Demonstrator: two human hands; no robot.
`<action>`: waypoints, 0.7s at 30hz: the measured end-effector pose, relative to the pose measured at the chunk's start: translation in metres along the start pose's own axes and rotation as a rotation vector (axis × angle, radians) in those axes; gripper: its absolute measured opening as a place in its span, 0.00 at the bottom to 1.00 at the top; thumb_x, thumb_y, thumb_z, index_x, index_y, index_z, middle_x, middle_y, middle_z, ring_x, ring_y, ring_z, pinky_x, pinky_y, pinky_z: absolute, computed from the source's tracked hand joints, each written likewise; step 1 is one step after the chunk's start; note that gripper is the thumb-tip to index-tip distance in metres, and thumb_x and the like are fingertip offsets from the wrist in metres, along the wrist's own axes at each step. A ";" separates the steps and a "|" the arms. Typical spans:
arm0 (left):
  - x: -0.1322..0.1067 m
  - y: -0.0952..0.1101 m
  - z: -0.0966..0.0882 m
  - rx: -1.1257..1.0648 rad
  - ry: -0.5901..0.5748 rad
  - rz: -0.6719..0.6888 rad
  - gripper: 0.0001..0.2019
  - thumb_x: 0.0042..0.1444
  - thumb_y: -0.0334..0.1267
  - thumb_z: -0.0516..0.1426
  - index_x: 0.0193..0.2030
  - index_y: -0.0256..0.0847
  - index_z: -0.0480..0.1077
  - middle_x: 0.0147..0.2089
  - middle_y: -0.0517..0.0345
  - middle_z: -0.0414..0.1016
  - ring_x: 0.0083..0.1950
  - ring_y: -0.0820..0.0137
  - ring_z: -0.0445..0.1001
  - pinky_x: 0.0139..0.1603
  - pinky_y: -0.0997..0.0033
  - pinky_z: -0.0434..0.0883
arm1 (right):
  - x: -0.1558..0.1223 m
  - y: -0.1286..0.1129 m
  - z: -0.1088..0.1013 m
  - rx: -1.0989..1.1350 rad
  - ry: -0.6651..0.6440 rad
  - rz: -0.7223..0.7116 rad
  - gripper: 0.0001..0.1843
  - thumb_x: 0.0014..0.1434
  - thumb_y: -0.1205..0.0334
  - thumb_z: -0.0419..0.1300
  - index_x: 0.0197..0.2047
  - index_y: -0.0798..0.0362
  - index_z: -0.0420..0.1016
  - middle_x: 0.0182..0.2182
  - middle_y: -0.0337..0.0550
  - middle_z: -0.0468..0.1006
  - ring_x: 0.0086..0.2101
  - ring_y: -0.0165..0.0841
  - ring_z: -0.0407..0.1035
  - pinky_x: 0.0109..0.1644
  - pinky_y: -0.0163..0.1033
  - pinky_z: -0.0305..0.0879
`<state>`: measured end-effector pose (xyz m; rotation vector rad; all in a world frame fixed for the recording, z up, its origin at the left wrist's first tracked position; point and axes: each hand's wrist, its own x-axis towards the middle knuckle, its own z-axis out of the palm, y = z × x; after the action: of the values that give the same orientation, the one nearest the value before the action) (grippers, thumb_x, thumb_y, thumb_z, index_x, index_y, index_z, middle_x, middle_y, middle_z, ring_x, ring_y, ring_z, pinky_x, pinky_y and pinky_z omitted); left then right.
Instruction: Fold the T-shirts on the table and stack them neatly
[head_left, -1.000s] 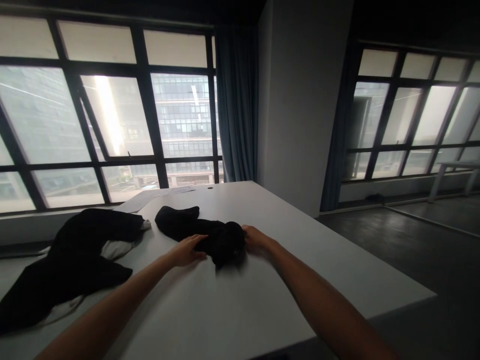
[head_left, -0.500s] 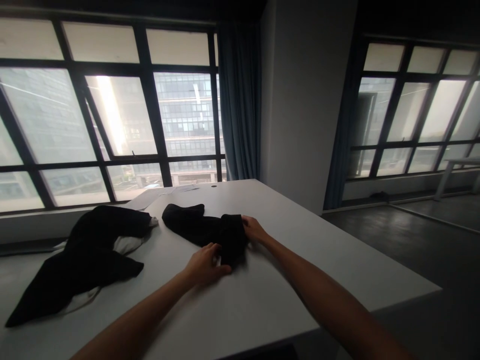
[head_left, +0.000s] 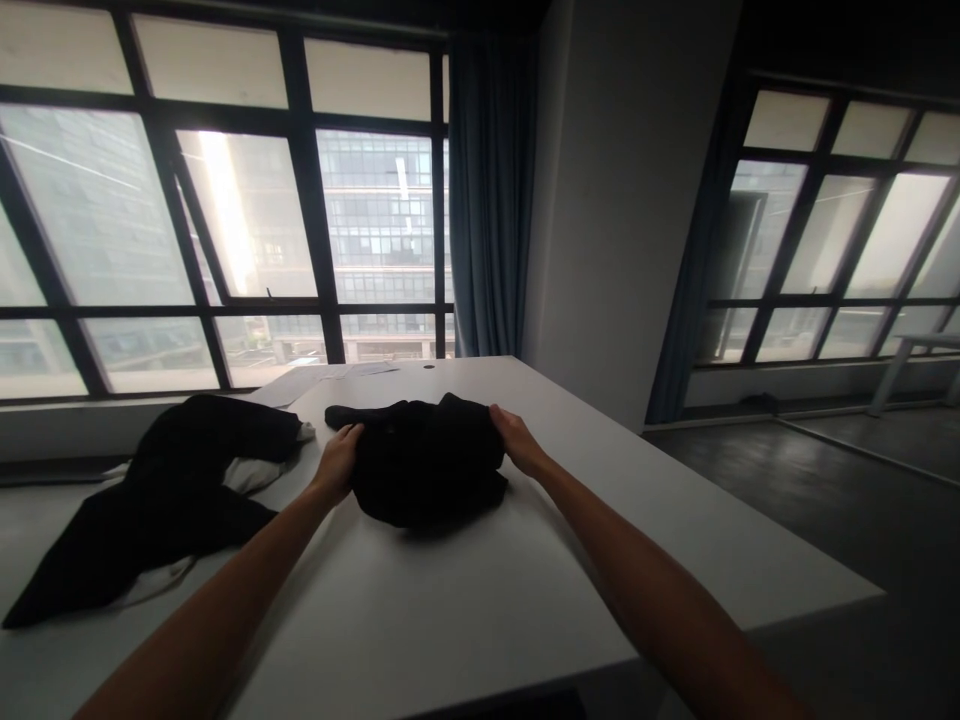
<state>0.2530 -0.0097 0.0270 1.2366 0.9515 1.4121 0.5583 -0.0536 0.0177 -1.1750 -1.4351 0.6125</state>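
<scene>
A black garment [head_left: 427, 465], its kind not clear, is stretched between my two hands over the white table [head_left: 450, 620]. My left hand [head_left: 339, 462] grips its left edge, fingers closed on the cloth. At the upper right edge, my right hand [head_left: 519, 440] pinches the fabric. The cloth between them hangs in loose folds, with its lower part close to the tabletop. To the left lies a second black garment [head_left: 172, 490] with whitish cloth [head_left: 259, 474] showing beneath it; my left forearm passes in front of its near side.
Sheets of paper [head_left: 289, 384] lie at the table's far left edge, near a small dark round spot [head_left: 429, 367]. Behind stand windows [head_left: 247, 220], a blue curtain [head_left: 491, 200] and a pillar [head_left: 622, 200]. The table's right edge borders the dark floor [head_left: 757, 470].
My left hand has moved up and left and now grips the garment's left edge. The garment has been lifted and spread wider between both hands. My right hand keeps its hold, slightly higher.
</scene>
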 end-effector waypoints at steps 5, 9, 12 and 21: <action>-0.007 -0.005 -0.003 0.394 -0.185 0.060 0.37 0.38 0.62 0.66 0.50 0.36 0.72 0.42 0.50 0.78 0.42 0.60 0.77 0.42 0.65 0.73 | 0.005 0.008 -0.017 -0.131 0.246 0.068 0.33 0.53 0.27 0.53 0.27 0.53 0.70 0.24 0.40 0.72 0.28 0.33 0.65 0.33 0.37 0.62; -0.009 -0.009 -0.015 0.834 -0.439 -0.072 0.47 0.40 0.62 0.64 0.62 0.33 0.65 0.45 0.45 0.80 0.41 0.59 0.78 0.43 0.64 0.73 | 0.005 0.024 -0.040 -0.105 0.202 0.153 0.31 0.50 0.32 0.61 0.33 0.56 0.75 0.31 0.45 0.78 0.35 0.37 0.71 0.40 0.40 0.67; -0.016 -0.010 -0.018 1.050 -0.685 -0.233 0.36 0.42 0.60 0.63 0.53 0.37 0.72 0.31 0.53 0.80 0.33 0.59 0.79 0.34 0.66 0.73 | 0.002 0.030 -0.051 0.050 -0.125 0.179 0.31 0.43 0.42 0.71 0.44 0.55 0.76 0.39 0.47 0.80 0.41 0.39 0.73 0.47 0.43 0.69; 0.000 -0.004 -0.020 0.891 -0.365 0.064 0.18 0.44 0.35 0.57 0.44 0.39 0.73 0.30 0.58 0.78 0.32 0.63 0.77 0.32 0.67 0.73 | 0.003 0.032 -0.076 0.040 -0.307 0.143 0.28 0.36 0.53 0.75 0.39 0.55 0.74 0.33 0.40 0.78 0.35 0.35 0.72 0.43 0.43 0.69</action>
<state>0.2340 -0.0078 0.0196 2.0975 1.3324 0.7372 0.6402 -0.0573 0.0088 -1.1958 -1.5937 0.9499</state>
